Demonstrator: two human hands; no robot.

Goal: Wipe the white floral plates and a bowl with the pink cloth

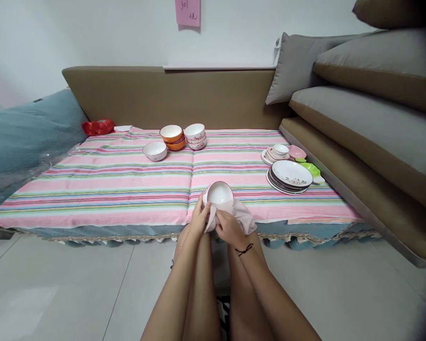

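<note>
Both hands meet at the striped cloth's near edge: the left hand (199, 219) grips a small white red-rimmed ceramic bowl (218, 193), while the right hand (229, 228) bunches a pale pink rag (242, 214) against it.

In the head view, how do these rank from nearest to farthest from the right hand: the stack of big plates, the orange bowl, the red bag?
1. Stack of big plates: on the striped cloth, ahead and to the right of the right hand.
2. Orange bowl: far back, left of centre.
3. Red bag: back left corner, by the blue cushion.
</note>
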